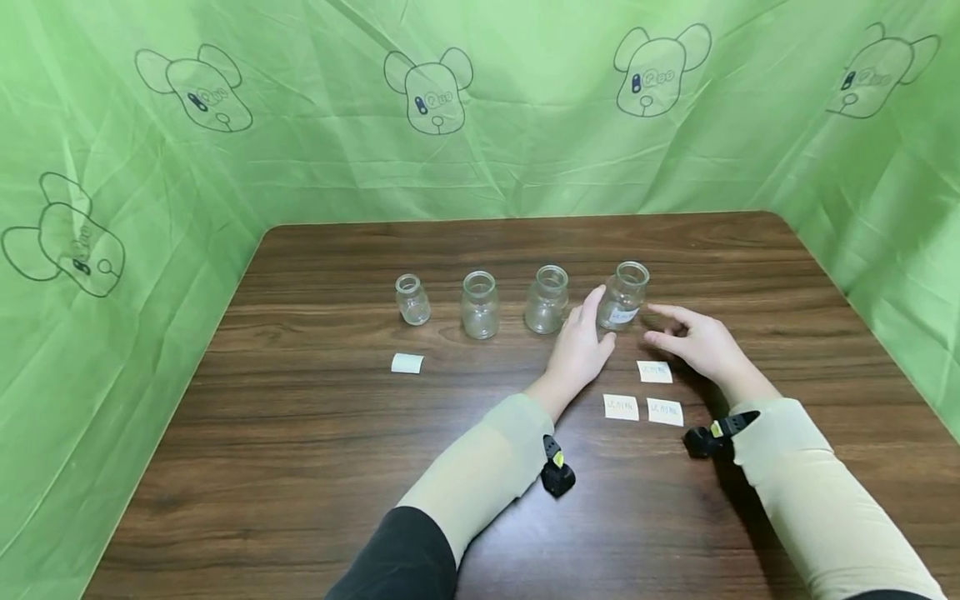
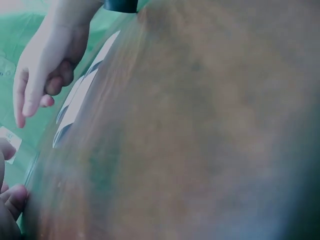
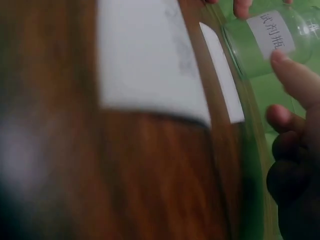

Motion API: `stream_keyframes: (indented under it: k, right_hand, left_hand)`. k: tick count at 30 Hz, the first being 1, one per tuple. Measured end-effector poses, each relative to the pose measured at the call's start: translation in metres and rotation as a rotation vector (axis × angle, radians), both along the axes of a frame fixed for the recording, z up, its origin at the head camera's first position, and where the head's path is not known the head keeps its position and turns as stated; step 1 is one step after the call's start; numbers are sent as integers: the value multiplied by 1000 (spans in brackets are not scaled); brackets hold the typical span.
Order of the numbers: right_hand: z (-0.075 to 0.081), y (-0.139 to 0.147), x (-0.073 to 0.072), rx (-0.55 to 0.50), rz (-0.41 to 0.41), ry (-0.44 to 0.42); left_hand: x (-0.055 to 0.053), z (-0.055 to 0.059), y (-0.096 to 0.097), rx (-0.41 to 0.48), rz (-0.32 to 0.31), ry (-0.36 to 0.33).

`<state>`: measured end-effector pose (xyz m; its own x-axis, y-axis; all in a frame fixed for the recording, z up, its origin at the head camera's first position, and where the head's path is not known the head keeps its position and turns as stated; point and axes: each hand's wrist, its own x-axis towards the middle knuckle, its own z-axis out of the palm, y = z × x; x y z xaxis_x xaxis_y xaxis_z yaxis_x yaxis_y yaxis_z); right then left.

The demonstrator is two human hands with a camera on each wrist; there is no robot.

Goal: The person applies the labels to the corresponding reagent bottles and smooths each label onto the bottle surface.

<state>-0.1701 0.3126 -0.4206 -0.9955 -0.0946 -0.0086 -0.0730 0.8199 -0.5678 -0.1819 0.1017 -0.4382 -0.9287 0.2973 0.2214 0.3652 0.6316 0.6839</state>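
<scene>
A clear glass jar (image 1: 624, 296) with a white handwritten label (image 3: 271, 35) stands at the right end of a row of jars. My left hand (image 1: 576, 354) holds this jar from its left, forefinger along the glass and thumb low at the front. To the jar's right is my right hand (image 1: 697, 340), its thumb and forefinger apart and the other fingers curled under, holding nothing. Its forefinger overlaps the label's edge in the right wrist view. Just below the jar lies a white label slip (image 1: 655, 372) with handwriting.
Left of the labelled jar stand a glass jar (image 1: 547, 300), another jar (image 1: 480, 305) and a smaller jar (image 1: 413, 300). Two written slips, a left one (image 1: 621, 407) and a right one (image 1: 665, 412), lie between the forearms. A blank slip (image 1: 407, 363) lies before the smallest jar.
</scene>
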Motion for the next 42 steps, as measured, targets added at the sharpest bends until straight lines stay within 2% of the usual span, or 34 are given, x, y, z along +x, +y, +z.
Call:
stream_keyframes:
  k: [5,12,18,25,34,42]
  right_hand:
    - [1,3,10,20,69,0]
    - [-1,6,22,28,133,-3]
    - [-7,6,27,12,162,46]
    - [-10,6,34,22,206,35]
    - [-10,2,36,56,214,87]
    - [-9,-5,36,26,168,99]
  left_hand:
    - [7,0,-6,79,1,-40]
    - [15,-4,-20,152,-76,-92]
    - [18,-4,-34,158,-129,-123]
    - [22,-5,-52,170,-166,-166]
    - [24,-3,-67,193,-173,-167]
    - [25,-4,-75,186,-153,-143]
